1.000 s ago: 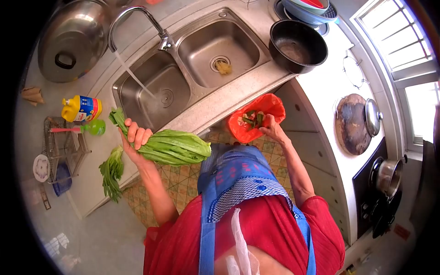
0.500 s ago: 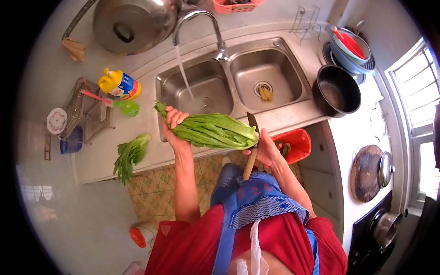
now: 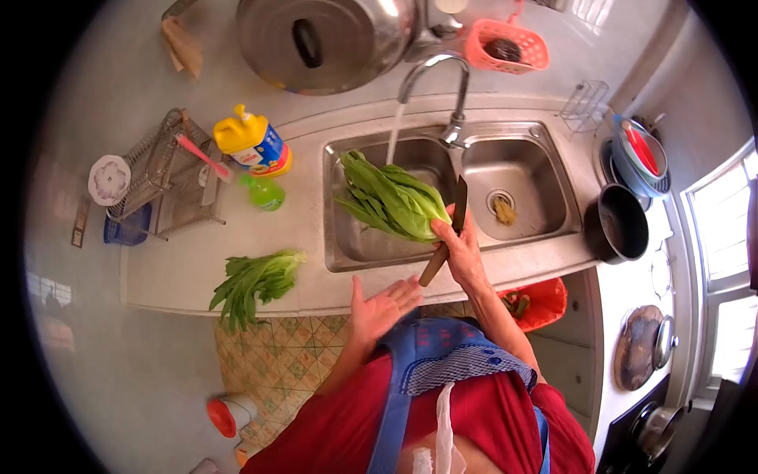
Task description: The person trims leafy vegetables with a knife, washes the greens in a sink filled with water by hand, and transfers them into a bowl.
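Note:
A head of leafy green lettuce (image 3: 392, 196) hangs over the left sink basin (image 3: 339, 229), its leaves pointing to the far left. My right hand (image 3: 466, 257) grips its pale base and, together with it, a knife (image 3: 434, 266) whose wooden handle points toward me and whose dark blade points away. Near the counter's front edge, my left hand (image 3: 383, 310) is empty, palm up with fingers stretched out. Water runs from the faucet (image 3: 459, 103) behind the lettuce. Another bunch of leafy greens (image 3: 257, 286) lies on the counter to the left.
A yellow detergent jug (image 3: 253, 142), a green bottle (image 3: 264, 192) and a wire rack (image 3: 162, 178) stand at the left. The right basin (image 3: 517, 178) has a yellowish clump at its drain. A black pot (image 3: 617, 223) sits to the right. Below the counter hangs a red-lined bin (image 3: 545, 304).
My left hand has let go of the lettuce's leafy end and drawn back toward me, opening. The lettuce has moved over the left basin, now held by my right hand with the knife.

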### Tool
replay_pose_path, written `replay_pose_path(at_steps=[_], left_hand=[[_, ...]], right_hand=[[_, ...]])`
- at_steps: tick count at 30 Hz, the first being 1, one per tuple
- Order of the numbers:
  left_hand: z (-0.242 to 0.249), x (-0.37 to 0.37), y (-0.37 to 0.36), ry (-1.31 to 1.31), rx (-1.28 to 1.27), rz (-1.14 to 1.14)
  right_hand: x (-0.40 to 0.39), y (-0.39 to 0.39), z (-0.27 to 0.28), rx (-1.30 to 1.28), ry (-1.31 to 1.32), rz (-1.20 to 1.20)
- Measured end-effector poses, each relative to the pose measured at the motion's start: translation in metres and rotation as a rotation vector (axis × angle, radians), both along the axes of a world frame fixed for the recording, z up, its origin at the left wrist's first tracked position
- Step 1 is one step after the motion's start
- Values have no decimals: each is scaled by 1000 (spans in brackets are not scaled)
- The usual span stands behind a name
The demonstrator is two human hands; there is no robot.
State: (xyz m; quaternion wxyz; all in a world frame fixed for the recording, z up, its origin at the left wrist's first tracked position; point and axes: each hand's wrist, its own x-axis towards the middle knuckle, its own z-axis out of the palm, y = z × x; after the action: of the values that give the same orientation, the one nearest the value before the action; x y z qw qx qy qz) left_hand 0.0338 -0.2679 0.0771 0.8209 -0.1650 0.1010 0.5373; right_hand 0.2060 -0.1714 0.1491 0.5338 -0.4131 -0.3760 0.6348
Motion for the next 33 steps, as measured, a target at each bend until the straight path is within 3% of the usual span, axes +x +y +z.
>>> replay_pose_path(at_steps=[1, 2, 4, 5, 7, 9, 10, 11, 12, 14, 15, 16, 18, 20, 22, 23, 25, 26, 28, 30, 32, 33], left_hand=[[9, -6, -1, 75, 82, -121], [17, -14, 6, 70, 78, -107], [30, -33, 39, 245, 316, -100], [27, -40, 56, 242, 305, -92], [15, -51, 90, 504, 390, 64], [13, -58, 106, 488, 295, 101], [15, -61, 115, 475, 214, 137], [17, -69, 120, 334, 321, 55], [20, -70, 126, 328, 319, 51], [26, -71, 139, 216, -33, 188], [21, -76, 145, 181, -2, 158], [17, -80, 151, 176, 3, 161], [9, -88, 159, -59, 11, 43], [3, -90, 166, -18, -40, 81], [4, -93, 169, 24, -94, 127], [6, -95, 168, 73, -37, 93], [8, -100, 164, 126, 16, 77], [9, -103, 161, 161, 51, 43], [16, -105, 156, 197, 86, 21], [25, -105, 151, 188, 1, 61], [34, -103, 144, 269, 29, 97], [37, -103, 142, 351, 59, 114]], right_hand=[[-12, 4, -5, 38, -27, 0], [-24, 6, -10, 114, -71, 16], [-47, 2, -7, 193, -250, 101], [-59, 0, -11, 307, -315, 143], [-81, -1, -15, 508, -455, 204], [-92, 1, -10, 583, -542, 231], [-92, 6, -2, 270, -338, 248], [-90, 8, 1, -42, -131, 256], [-85, 14, -26, -64, 63, 129], [-69, 22, -33, -301, 300, 74], [-63, 23, -31, -336, 379, 141], [-59, 21, -30, -332, 374, 144], [-52, 9, -23, -538, 481, 371], [-51, -3, -40, -531, 328, 506], [-57, -6, -15, -356, 128, 417], [-56, -5, 1, -357, 124, 430], [-59, 3, 26, -100, -214, 538], [-61, 6, 29, -101, -214, 553], [-70, 8, 33, 244, -657, 595], [-82, 5, 27, 274, -692, 567], [-90, 6, 10, 723, -909, 393], [-93, 6, 10, 696, -891, 391]])
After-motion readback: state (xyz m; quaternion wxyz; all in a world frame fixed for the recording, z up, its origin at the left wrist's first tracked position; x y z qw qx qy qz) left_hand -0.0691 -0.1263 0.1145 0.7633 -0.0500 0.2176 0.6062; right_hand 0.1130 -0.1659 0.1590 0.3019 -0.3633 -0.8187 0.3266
